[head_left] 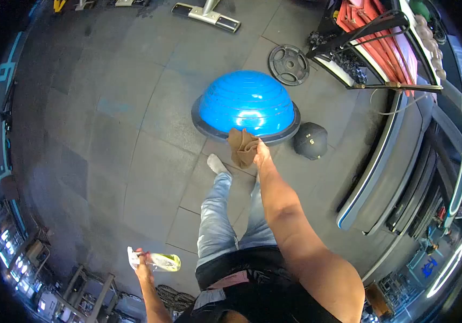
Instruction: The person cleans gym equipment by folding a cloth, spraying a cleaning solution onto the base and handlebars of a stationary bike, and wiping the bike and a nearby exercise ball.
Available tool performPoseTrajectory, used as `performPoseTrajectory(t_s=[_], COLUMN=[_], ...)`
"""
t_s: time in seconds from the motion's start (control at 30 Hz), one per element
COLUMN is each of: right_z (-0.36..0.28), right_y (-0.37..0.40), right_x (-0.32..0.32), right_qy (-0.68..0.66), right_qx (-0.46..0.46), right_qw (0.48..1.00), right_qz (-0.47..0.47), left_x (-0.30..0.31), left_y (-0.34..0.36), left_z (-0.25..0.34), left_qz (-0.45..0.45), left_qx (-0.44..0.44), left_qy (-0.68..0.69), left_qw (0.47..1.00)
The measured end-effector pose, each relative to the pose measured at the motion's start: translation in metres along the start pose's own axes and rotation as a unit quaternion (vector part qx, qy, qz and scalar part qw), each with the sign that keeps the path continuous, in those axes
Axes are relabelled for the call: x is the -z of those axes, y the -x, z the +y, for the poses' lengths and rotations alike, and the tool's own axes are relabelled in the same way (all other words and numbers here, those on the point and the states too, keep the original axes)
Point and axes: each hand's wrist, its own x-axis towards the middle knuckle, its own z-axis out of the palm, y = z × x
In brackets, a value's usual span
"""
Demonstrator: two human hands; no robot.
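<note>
In my right hand (262,154) a brown cloth (243,148) is gripped, stretched out ahead of me. The cloth overlaps the near rim of a blue half-dome balance trainer (247,102), which rests dome up on its dark base. My left hand (143,264) is out at the lower left, fingers wrapped round the neck of a spray bottle (163,262) with a white head and yellowish liquid. The bottle lies sideways in the grip. Just right of the dome a black ball (311,141) with small light markings sits on the floor.
A black weight plate (289,64) lies behind the dome. At the upper right stands a rack (373,51) holding red mats, with a treadmill (397,161) below it. A metal machine foot (207,16) rests at the top. Dark rubber tiles (107,145) cover the floor.
</note>
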Motion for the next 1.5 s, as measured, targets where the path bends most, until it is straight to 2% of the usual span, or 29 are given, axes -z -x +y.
performPoseTrajectory(t_s=[0.03,0.1,0.13,0.2,0.23,0.3,0.33,0.4,0.43,0.5,0.53,0.57,0.6,0.63,0.7,0.77,0.83,0.93,0.97,1.0,1.07,1.1,1.17,1.2,1.3,1.37,1.43,1.47,1.5], right_z=[-0.002,-0.005,-0.005,-0.004,0.015,0.027,-0.038,-0.059,-0.088,-0.129,-0.152,-0.172,-0.192,-0.201,-0.225,-0.239,-0.246,-0.176,-0.179,-0.163,-0.131,-0.119,-0.075,-0.061,-0.013,0.019,0.038,0.045,0.05], right_y=[0.004,0.005,-0.005,-0.035,-0.037,-0.051,0.046,0.072,0.133,0.194,0.233,0.237,0.268,0.265,0.242,0.199,0.19,0.2,0.206,0.216,0.188,0.28,0.276,0.294,0.361,0.396,0.437,0.447,0.455], right_x=[0.005,0.022,0.037,0.074,0.113,0.18,0.178,0.266,0.29,0.366,0.389,0.439,0.463,0.51,0.58,0.633,0.624,0.462,0.444,0.381,0.302,0.207,0.127,0.082,-0.012,-0.056,-0.092,-0.105,-0.112], right_qy=[-0.004,0.026,0.1,0.18,0.278,0.454,0.52,0.432,0.446,0.553,0.618,0.664,0.673,0.633,0.763,0.745,0.732,0.675,0.653,0.631,0.579,0.561,0.49,0.475,0.406,0.386,0.366,0.359,0.353], right_qx=[-0.017,-0.028,-0.067,-0.098,-0.021,0.137,-0.044,-0.041,0.004,0.111,0.115,0.126,0.152,0.081,0.08,0.079,0.073,0.154,0.181,0.2,0.222,0.173,0.235,0.213,0.178,0.21,0.194,0.199,0.203], right_qw=[0.999,0.999,0.992,0.978,0.959,0.876,0.852,0.9,0.895,0.824,0.769,0.729,0.714,0.755,0.603,0.628,0.645,0.703,0.721,0.727,0.784,0.81,0.834,0.839,0.85,0.854,0.844,0.843,0.842], right_qz=[-0.046,-0.02,-0.023,-0.032,-0.052,-0.087,0.045,-0.026,-0.035,0.053,0.114,0.102,0.119,0.153,0.217,0.211,0.206,0.163,0.147,0.182,0.03,0.016,-0.099,-0.156,-0.285,-0.279,-0.34,-0.348,-0.353], left_x=[-0.005,-0.011,-0.013,-0.019,-0.025,-0.033,-0.033,-0.041,-0.049,-0.055,-0.059,-0.066,-0.072,-0.073,-0.082,-0.088,-0.093,-0.083,-0.083,-0.083,-0.082,-0.079,-0.083,-0.086,-0.102,-0.116,-0.132,-0.137,-0.145], left_y=[0.009,0.032,0.047,0.073,0.093,0.132,0.155,0.186,0.2,0.208,0.212,0.212,0.211,0.214,0.214,0.221,0.237,0.236,0.234,0.235,0.233,0.228,0.2,0.182,0.146,0.143,0.115,0.108,0.102], left_z=[-0.002,-0.01,-0.014,-0.025,-0.033,-0.049,-0.057,-0.064,-0.065,-0.069,-0.073,-0.075,-0.075,-0.07,-0.067,-0.06,-0.051,-0.049,-0.045,-0.038,-0.022,-0.004,0.017,0.029,0.082,0.133,0.157,0.179,0.191], left_qz=[0.007,-0.055,-0.078,-0.051,-0.028,-0.008,-0.005,-0.025,-0.031,-0.056,-0.057,-0.057,-0.059,-0.062,-0.082,-0.093,-0.073,-0.071,-0.068,-0.075,-0.082,-0.087,-0.096,-0.127,-0.245,-0.306,-0.331,-0.381,-0.394], left_qx=[-0.001,-0.022,-0.031,-0.041,-0.046,-0.062,-0.076,-0.092,-0.115,-0.101,-0.112,-0.121,-0.129,-0.136,-0.108,-0.133,-0.206,-0.224,-0.221,-0.221,-0.218,-0.231,-0.251,-0.265,-0.306,-0.291,-0.437,-0.438,-0.432], left_qy=[0.004,0.007,0.002,0.018,0.029,0.03,0.033,0.036,0.038,0.049,0.063,0.085,0.105,0.109,0.108,0.104,0.127,0.062,0.069,0.06,0.057,0.032,0.013,-0.005,-0.039,-0.139,-0.183,-0.233,-0.242], left_qw=[1.0,0.998,0.996,0.998,0.998,0.998,0.997,0.995,0.992,0.992,0.99,0.987,0.984,0.983,0.985,0.981,0.967,0.97,0.97,0.971,0.971,0.969,0.963,0.956,0.919,0.896,0.816,0.781,0.774])
